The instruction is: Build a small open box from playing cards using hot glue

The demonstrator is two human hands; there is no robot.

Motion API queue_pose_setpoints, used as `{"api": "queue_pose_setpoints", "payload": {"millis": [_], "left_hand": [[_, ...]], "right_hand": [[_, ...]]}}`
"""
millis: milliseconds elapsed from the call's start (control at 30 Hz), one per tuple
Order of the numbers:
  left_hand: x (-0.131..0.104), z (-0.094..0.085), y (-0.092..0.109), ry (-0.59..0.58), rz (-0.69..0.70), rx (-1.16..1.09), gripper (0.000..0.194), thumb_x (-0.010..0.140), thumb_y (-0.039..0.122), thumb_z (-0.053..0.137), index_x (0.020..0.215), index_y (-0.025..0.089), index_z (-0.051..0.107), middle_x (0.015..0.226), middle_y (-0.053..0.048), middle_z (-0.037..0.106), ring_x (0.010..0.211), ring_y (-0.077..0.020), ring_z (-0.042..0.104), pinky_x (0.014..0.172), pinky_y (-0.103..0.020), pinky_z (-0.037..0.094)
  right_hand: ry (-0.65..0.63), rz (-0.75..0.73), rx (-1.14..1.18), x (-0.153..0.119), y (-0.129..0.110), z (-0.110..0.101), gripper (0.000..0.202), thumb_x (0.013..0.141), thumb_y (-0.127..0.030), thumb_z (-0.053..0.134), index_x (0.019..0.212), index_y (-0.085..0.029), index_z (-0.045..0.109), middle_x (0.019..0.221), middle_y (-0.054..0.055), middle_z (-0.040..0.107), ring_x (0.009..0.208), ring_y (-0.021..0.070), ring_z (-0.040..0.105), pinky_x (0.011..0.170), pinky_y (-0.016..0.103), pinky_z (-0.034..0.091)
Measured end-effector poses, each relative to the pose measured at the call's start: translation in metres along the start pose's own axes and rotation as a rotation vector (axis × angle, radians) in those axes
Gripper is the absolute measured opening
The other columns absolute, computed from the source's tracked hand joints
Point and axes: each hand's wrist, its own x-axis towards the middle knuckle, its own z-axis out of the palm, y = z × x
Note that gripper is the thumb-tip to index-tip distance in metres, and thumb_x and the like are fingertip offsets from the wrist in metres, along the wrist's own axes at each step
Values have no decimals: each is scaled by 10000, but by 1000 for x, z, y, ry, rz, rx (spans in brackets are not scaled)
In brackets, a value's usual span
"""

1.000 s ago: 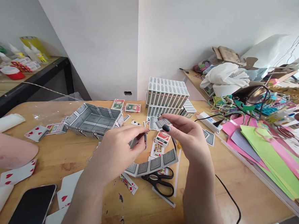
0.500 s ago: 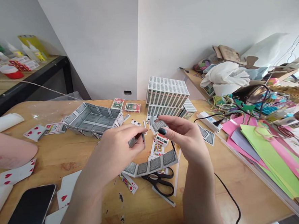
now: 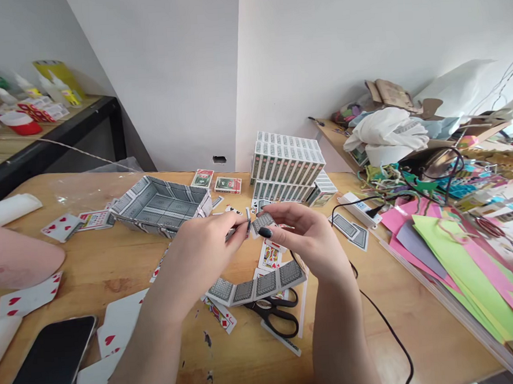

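Note:
My left hand (image 3: 207, 241) is closed in a pinch on a folded piece of playing card, seen edge-on and mostly covered by the fingers. Beside it, my right hand (image 3: 302, 232) grips a small grey-backed card piece (image 3: 264, 221) between thumb and fingers. The two pieces meet or nearly touch; I cannot tell which. Under the hands lies a curved strip of joined grey-backed cards (image 3: 266, 282), partly over black-handled scissors (image 3: 276, 318). A king card (image 3: 271, 255) lies face up behind the strip. To the left stands a box made of cards (image 3: 161, 205).
Stacked card packs (image 3: 287, 161) stand at the back, with two loose packs (image 3: 228, 185) beside them. A phone (image 3: 47, 364) and heart cards lie front left, near another person's arm (image 3: 17, 256). At right are a power strip (image 3: 359, 207), a black cable and coloured paper (image 3: 456, 261).
My right hand has moved left, bringing its grey card piece up to the piece in my left hand. My left hand has shifted only slightly.

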Motion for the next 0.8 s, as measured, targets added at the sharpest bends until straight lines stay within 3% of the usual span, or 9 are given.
{"api": "queue_pose_setpoints", "payload": {"millis": [167,467,800], "left_hand": [[4,3,-1,16,5,116,346,935,339,394,695,195,598,532,19,569,469,-103,478,503,-256,290],[8,7,-2,-6,-30,74,412,951,366,328,593,198,445,488,29,447,433,-101,338,481,-279,220],[12,17,-6,-111,-126,-44,456,949,430,306,602,190,479,491,12,519,462,-111,425,479,-265,257]], "right_hand": [[81,-11,50,3,1,5,392,652,-368,790,984,-197,669,990,67,706,906,191,654,823,349,535],[142,-16,122,4,2,7,384,637,-392,797,943,-194,675,957,63,707,910,204,658,842,388,553],[188,94,15,10,9,10,404,645,-446,773,898,-157,645,892,91,715,837,223,688,777,384,572]]}}
